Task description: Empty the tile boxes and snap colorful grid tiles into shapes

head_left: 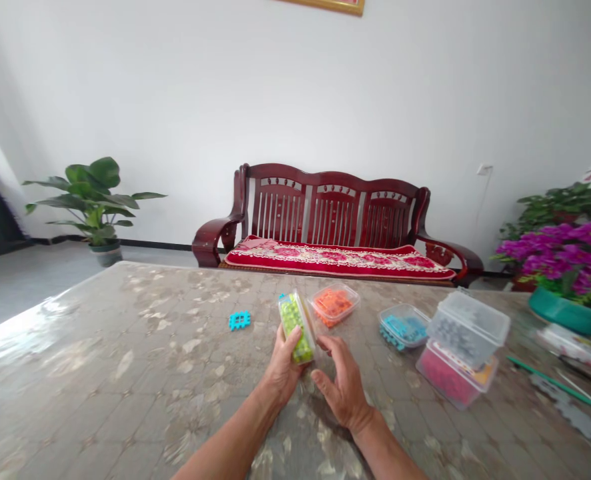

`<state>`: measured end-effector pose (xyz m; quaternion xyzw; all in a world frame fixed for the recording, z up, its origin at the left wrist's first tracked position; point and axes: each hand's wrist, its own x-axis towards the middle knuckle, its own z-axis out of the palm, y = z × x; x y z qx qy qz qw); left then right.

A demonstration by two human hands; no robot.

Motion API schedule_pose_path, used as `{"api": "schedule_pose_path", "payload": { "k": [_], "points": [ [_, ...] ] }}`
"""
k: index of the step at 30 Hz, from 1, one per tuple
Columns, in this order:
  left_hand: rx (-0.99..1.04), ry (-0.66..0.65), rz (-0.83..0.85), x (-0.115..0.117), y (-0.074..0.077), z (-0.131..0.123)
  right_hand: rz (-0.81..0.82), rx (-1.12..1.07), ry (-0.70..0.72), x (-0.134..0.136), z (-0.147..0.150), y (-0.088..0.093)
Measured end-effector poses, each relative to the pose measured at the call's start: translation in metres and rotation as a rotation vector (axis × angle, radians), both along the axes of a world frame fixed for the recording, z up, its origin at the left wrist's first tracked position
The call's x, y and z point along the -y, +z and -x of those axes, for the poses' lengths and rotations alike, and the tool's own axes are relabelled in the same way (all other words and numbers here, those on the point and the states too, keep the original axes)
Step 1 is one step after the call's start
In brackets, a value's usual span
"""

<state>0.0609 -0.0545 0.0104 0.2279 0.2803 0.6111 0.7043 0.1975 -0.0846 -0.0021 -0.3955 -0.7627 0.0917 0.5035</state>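
Note:
A clear plastic box of green building pieces [294, 320] is tilted up on its side above the table, its lid side facing right. My left hand [281, 367] grips it, with the thumb across the near end. Close to the box's right edge is my right hand [344, 383], thumb and fingers apart and holding nothing; I cannot tell whether its fingertips touch the lid. One flat blue building piece [239, 321] lies on the table to the left. Behind the green box stands a clear tub of orange pieces [334, 303].
Right of my hands are a tub of blue pieces [403, 327] and a grey-filled box [468, 327] stacked on a box of pink pieces [448, 377]. Farther right are a teal flower pot [570, 312] and a green stick [550, 381]. A wooden bench [333, 207] stands beyond the patterned table [140, 373].

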Motion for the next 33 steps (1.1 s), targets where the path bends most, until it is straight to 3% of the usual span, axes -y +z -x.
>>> {"api": "schedule_pose_path", "payload": {
  "k": [6,14,26,33],
  "points": [
    [-0.003,0.087,-0.031,0.002,0.004,-0.007,-0.049,-0.004,-0.084,-0.003,0.002,-0.004],
    [-0.009,0.048,0.022,0.005,0.006,-0.01,-0.091,-0.057,-0.168,-0.005,-0.001,-0.002],
    [-0.035,0.067,0.004,0.007,0.008,-0.012,-0.167,0.078,-0.337,-0.009,0.004,0.001],
    [-0.07,0.143,0.026,0.001,0.004,-0.01,-0.189,0.178,-0.295,-0.008,0.002,0.003]
  ]
}}
